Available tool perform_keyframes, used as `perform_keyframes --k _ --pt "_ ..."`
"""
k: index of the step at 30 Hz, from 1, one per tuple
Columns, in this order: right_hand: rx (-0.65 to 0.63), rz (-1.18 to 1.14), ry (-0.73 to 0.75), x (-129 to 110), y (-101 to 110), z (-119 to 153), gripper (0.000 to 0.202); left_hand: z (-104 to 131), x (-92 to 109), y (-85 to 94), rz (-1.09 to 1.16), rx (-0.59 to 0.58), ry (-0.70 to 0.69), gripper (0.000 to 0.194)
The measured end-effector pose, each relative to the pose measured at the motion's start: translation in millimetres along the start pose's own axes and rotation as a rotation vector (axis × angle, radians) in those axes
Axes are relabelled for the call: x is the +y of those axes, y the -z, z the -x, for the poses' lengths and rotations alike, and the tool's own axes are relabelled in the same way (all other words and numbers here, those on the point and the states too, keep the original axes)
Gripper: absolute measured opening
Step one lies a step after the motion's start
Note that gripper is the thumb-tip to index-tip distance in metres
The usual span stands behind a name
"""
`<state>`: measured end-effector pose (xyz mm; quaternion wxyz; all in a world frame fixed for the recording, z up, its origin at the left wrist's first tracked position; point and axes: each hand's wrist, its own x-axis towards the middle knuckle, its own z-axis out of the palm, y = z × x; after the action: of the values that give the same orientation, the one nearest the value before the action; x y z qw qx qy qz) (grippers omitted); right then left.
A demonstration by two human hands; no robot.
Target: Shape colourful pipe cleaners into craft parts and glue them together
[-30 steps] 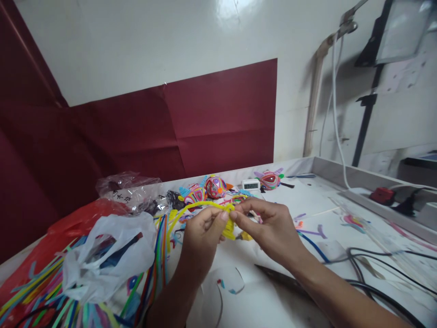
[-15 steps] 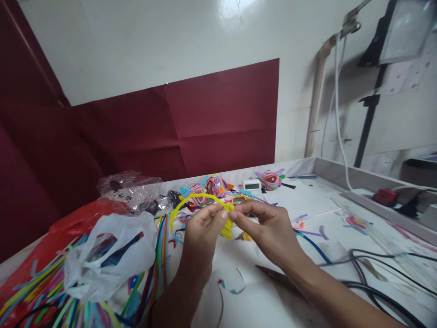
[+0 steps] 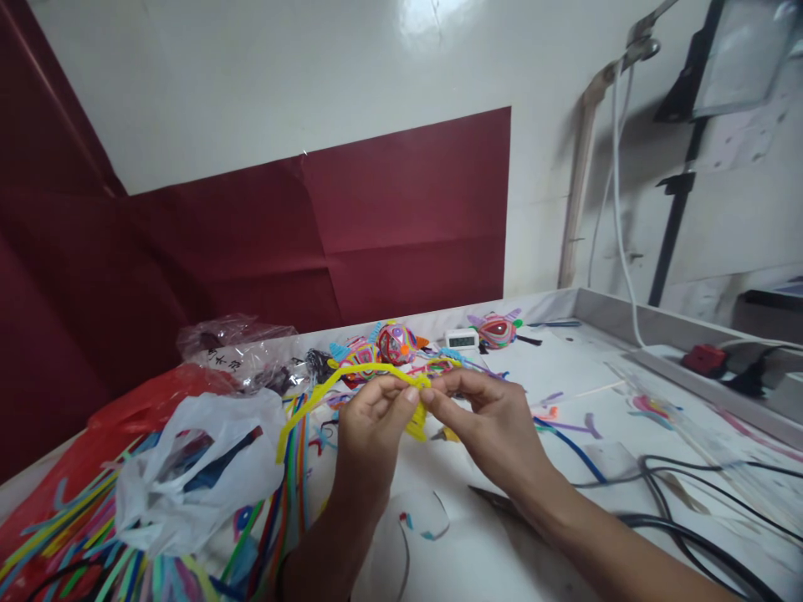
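Observation:
Between my two hands is a yellow pipe cleaner (image 3: 351,369), bent and coiled near my fingertips, with its long free end arching out to the left. My left hand (image 3: 376,426) pinches it between thumb and forefinger. Close against it, my right hand (image 3: 486,414) also pinches the yellow coil. Part of the coiled section hangs below the fingertips, and the exact twist is hidden by them. Behind my hands lie colourful round figures (image 3: 397,343) wound in bright strands. Under my right forearm, a dark pointed tool (image 3: 495,499) lies on the table.
Many coloured pipe cleaners (image 3: 88,535) spread at left beside a white plastic bag (image 3: 201,468) and a red bag (image 3: 150,405). A small digital clock (image 3: 462,339) stands at the back. Black cables (image 3: 690,481) and a power strip (image 3: 665,359) are at right.
The free end of the yellow pipe cleaner has swung lower and further left and looks straighter. Both hands stay nearly in place, still pinching.

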<state>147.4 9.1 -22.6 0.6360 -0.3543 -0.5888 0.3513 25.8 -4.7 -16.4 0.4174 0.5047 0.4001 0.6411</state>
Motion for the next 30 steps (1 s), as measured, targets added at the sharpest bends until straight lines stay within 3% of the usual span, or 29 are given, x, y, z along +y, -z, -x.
perform_keyframes --k 13,30 --pt "-0.065 -0.115 -0.162 0.8 1.8 -0.6 0.013 -2.2 9.1 1.0 -0.01 -0.024 0.008 0.009" --pt "-0.039 -0.044 -0.104 0.2 -0.3 -0.4 0.017 -1.9 6.6 -2.3 -0.046 0.045 0.0 0.011"
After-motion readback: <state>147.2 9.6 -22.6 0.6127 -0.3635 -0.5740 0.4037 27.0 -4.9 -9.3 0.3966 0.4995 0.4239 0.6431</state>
